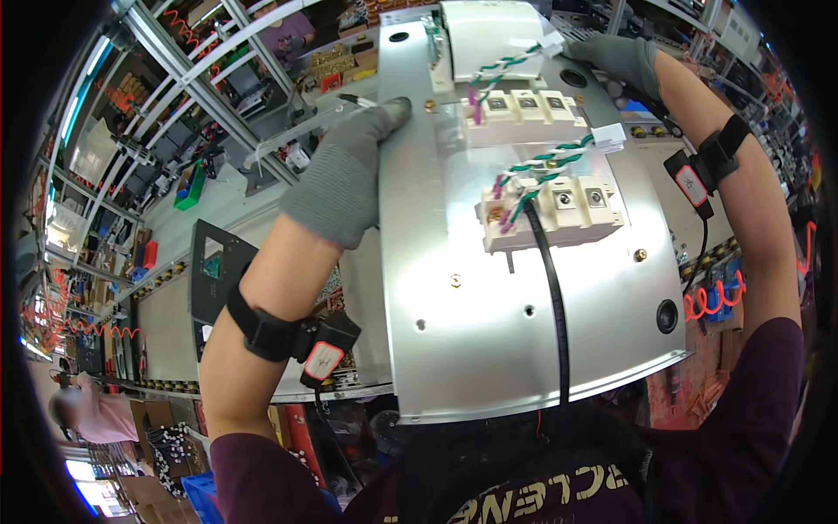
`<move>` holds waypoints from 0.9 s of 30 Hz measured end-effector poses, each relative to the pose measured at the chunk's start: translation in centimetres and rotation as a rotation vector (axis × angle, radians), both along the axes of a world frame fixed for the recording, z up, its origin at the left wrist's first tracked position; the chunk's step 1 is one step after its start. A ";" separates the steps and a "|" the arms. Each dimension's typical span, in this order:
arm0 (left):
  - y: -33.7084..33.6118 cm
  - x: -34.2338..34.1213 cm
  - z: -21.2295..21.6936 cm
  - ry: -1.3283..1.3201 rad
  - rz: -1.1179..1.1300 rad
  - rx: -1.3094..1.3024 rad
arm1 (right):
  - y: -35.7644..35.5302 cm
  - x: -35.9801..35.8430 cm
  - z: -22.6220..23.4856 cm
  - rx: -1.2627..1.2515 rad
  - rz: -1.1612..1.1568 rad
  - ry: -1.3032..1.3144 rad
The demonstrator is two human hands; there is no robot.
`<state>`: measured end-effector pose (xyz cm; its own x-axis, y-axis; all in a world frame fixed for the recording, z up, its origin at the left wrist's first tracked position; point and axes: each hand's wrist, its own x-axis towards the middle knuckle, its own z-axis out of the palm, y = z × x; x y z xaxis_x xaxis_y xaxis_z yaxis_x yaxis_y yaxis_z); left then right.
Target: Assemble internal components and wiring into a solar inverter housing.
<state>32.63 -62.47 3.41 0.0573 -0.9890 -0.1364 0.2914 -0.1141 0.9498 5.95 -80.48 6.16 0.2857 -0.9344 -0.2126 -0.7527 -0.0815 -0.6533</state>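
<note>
A large silvery metal panel (463, 341) is held in front of my body, its near edge close to my torso. My left hand (345, 170), in a grey glove, grips its left edge with the thumb on the face; the other fingers are hidden behind. Also gloved, my right hand (618, 65) holds the far right edge, its fingers partly hidden. Two cream terminal modules (572, 218) sit on the panel, with green-and-white twisted wires (548, 163) ending in white connectors (609, 137). Beyond them is a white box-shaped part (493, 39). A black cable (553, 306) runs down over the panel.
Under the panel lies a roller-edged work line (166, 336). A dark plate (220, 271) stands left of my forearm. Further left are a green bin (188, 186) and metal framing (188, 74). A red coiled hose (720, 299) hangs at right. Other people (103, 412) are in the background.
</note>
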 end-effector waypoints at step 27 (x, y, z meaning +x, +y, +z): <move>-8.4 -4.3 -20.2 0.186 -0.059 0.462 | -9.4 -4.9 -20.6 0.409 0.025 0.038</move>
<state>28.28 -70.91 -16.82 -0.0639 -0.8236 -0.5636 0.4313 -0.5321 0.7286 1.07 -89.86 -14.42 0.2917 -0.7637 -0.5759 -0.7780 0.1608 -0.6073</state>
